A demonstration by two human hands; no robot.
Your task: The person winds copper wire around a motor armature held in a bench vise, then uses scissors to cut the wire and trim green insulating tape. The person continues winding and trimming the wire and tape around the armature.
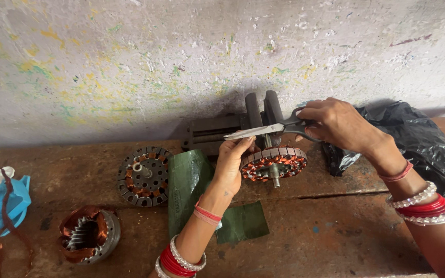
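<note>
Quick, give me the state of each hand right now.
Left hand: closed on the rim of the copper-wound stator.
Right hand: closed on the scissors, blades nearly shut.

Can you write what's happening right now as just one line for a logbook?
right hand: holds grey scissors | left hand: steadies round copper-wound motor stator | near: dark metal vise

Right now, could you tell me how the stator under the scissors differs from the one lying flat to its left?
The stator under the scissors is touched by the left hand; the stator to its left lies alone on the bench. The first shows bright orange-copper windings all round; the second looks greyer, its copper duller. Both are round, slotted and have a centre shaft.
</note>
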